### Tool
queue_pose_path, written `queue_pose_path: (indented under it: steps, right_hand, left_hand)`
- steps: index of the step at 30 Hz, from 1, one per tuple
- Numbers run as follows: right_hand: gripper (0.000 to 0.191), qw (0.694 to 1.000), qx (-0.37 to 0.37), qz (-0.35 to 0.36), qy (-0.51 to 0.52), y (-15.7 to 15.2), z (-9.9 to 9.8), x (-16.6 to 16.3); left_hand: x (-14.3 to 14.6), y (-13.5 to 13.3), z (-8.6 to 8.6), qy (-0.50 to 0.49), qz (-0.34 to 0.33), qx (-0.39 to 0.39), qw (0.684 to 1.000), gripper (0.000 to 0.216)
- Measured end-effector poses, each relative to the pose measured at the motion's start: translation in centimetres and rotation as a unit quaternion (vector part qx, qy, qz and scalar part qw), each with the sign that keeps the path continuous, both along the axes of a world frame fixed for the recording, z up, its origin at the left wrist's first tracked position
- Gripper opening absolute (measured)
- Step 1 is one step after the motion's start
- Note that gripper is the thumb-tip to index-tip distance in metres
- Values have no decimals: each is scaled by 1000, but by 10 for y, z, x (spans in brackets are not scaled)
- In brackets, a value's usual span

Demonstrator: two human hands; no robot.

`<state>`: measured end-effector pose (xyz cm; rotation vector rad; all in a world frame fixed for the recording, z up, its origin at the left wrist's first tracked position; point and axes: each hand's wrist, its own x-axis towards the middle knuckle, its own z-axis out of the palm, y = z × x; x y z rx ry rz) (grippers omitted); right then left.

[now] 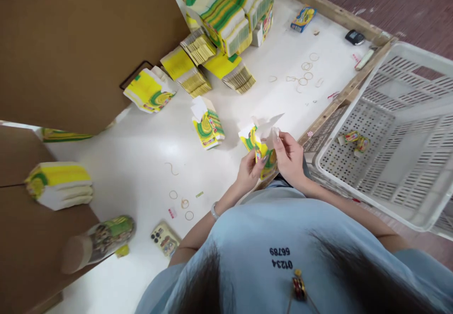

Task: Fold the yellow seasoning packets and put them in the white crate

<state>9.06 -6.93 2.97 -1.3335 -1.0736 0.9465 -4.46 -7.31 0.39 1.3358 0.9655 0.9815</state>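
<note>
Close to my body, both hands hold a small yellow and green carton (268, 161) with its white flaps standing up. My left hand (248, 169) grips its lower left side, thumb on the printed face. At the upper right, the fingers of my right hand (290, 157) pinch a white flap. A similar carton (208, 128) with a raised flap stands on the white table just left of it. Farther left lies a small stack of yellow flat cartons (150, 90).
Stacked flat cartons (226, 12) fill the back. A white plastic crate (375, 177) on the right holds small cartons (361, 145). Rubber bands (303, 76), a blue box (303, 19), a phone (165, 241) and a jar (109, 238) lie about. Brown cardboard (81, 45) borders the left.
</note>
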Motion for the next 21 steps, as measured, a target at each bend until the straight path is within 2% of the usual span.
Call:
queue_pose_path:
  steps: [3, 5, 6, 9, 11, 13, 15, 18, 21]
  right_hand:
    - [33, 999, -35, -2, 38, -9, -9, -1]
    - [41, 997, -31, -4, 65, -16, -16, 0]
    - [43, 998, -19, -7, 57, -20, -19, 2]
    - [30, 1000, 7, 13, -10, -32, -21, 14]
    - [30, 997, -15, 75, -8, -37, -18, 24]
    - [38, 989, -45, 137, 28, -38, -15, 34]
    - [38, 982, -62, 172, 50, -37, -12, 40]
    - [35, 975, -86, 200, 48, -31, -11, 45]
    - [34, 985, -56, 164, 0, -30, -12, 49]
  left_hand:
    - [-3, -9, 5, -6, 34, -56, 998, 61]
    - [-3, -20, 4, -40, 39, -89, 995, 69]
    - [-3, -25, 3, -61, 40, -98, 992, 75]
    - [-8, -39, -1, -98, 22, -121, 988, 83]
    - [-15, -42, -2, -98, -25, -145, 984, 75]
    - [-22, -39, 1, -87, -74, -164, 980, 65]
    - [-26, -32, 7, -66, -106, -160, 979, 57]
    - [-24, -21, 15, -29, -118, -108, 987, 33]
    - [-16, -17, 18, -17, -89, -83, 992, 39]
